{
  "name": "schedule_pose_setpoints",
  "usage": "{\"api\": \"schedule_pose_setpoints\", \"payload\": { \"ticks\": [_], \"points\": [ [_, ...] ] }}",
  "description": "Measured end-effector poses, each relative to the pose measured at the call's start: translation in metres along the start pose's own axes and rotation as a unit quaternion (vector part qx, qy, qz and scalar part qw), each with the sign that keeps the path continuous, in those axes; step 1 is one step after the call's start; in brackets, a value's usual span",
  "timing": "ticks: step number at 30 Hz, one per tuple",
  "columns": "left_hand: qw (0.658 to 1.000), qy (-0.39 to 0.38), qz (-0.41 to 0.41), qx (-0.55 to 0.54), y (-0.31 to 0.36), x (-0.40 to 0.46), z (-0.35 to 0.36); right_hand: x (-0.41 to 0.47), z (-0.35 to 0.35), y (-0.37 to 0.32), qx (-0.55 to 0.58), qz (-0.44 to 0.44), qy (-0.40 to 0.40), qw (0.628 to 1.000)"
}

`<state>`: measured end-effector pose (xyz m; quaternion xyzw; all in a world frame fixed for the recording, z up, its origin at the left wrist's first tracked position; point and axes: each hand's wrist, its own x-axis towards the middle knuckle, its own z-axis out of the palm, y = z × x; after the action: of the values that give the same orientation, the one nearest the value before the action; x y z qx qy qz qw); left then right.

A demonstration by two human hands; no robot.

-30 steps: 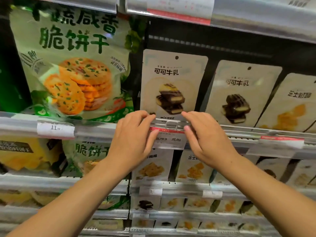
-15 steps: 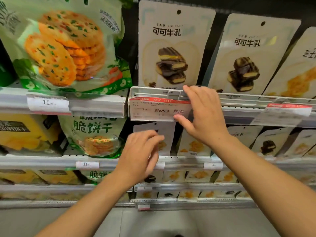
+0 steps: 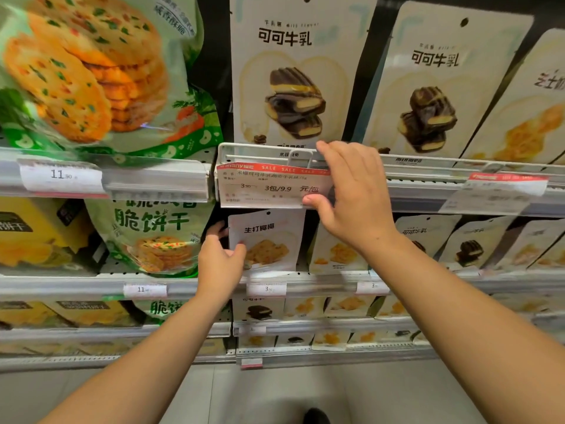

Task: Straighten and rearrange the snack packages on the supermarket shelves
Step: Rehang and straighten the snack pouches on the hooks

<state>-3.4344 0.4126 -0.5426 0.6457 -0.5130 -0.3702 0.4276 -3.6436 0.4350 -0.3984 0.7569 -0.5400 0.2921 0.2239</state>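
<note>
My left hand [image 3: 220,258] grips the left edge of a small white coconut snack pack [image 3: 269,240] on the second shelf, thumb on its front, fingers behind. My right hand [image 3: 351,191] pinches the right end of a red and white sale price tag [image 3: 269,186] clipped to the upper shelf rail, thumb under it and fingers over the rail. Above the tag stands a white cocoa-milk snack pack [image 3: 293,75], with a second cocoa-milk pack [image 3: 434,84] leaning to its right.
Large green cracker bags [image 3: 91,71] fill the upper left, with another green bag [image 3: 153,237] and yellow packs [image 3: 33,234] below. Rows of small white packs [image 3: 458,243] run right along the lower shelves. Metal shelf rails [image 3: 128,182] carry price labels. Grey floor lies below.
My left hand dropped from the price tag to the shelf below and took hold of the coconut pack. My right hand stayed on the tag. The view tilted downward.
</note>
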Motion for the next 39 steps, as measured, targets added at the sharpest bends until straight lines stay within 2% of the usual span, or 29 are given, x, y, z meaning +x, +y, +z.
{"api": "schedule_pose_setpoints", "payload": {
  "ticks": [4, 7, 13, 18, 20, 21, 23, 26, 29, 32, 35, 39],
  "points": [
    [0.998, -0.012, 0.019, 0.055, -0.002, 0.004, -0.001, 0.000, 0.002, 0.000, 0.009, -0.004, 0.009, 1.000],
    [0.999, -0.044, 0.027, 0.006, -0.003, -0.002, -0.003, 0.001, 0.003, 0.002, 0.008, -0.006, 0.006, 1.000],
    [0.993, -0.011, 0.108, -0.049, 0.012, -0.027, -0.015, -0.001, 0.003, 0.000, 0.022, 0.002, 0.005, 1.000],
    [0.989, -0.031, 0.139, -0.045, 0.036, -0.044, -0.027, -0.020, -0.005, -0.014, 0.121, 0.093, 0.037, 0.988],
    [0.987, -0.059, 0.136, -0.055, 0.043, -0.053, -0.023, -0.052, -0.011, -0.020, 0.153, 0.095, 0.057, 0.982],
    [0.987, -0.075, 0.133, -0.058, 0.046, -0.058, -0.019, -0.071, -0.015, -0.020, 0.161, 0.092, 0.051, 0.981],
    [0.984, -0.109, 0.128, -0.058, 0.050, -0.069, -0.006, -0.105, -0.025, -0.013, 0.170, 0.130, -0.010, 0.977],
    [0.977, -0.159, 0.132, -0.053, 0.062, -0.089, 0.021, -0.142, -0.047, 0.011, 0.188, 0.233, -0.093, 0.950],
    [0.969, -0.200, 0.140, -0.050, 0.080, -0.110, 0.053, -0.169, -0.070, 0.039, 0.194, 0.320, -0.071, 0.925],
    [0.956, -0.243, 0.157, -0.045, 0.101, -0.134, 0.090, -0.202, -0.097, 0.070, 0.282, 0.451, -0.051, 0.846],
    [0.944, -0.277, 0.164, -0.067, 0.125, -0.165, 0.137, -0.245, -0.126, 0.107, 0.383, 0.513, -0.015, 0.768],
    [0.927, -0.329, 0.141, -0.108, 0.155, -0.223, 0.215, -0.303, -0.174, 0.162, 0.390, 0.541, 0.022, 0.745]
  ]
}}
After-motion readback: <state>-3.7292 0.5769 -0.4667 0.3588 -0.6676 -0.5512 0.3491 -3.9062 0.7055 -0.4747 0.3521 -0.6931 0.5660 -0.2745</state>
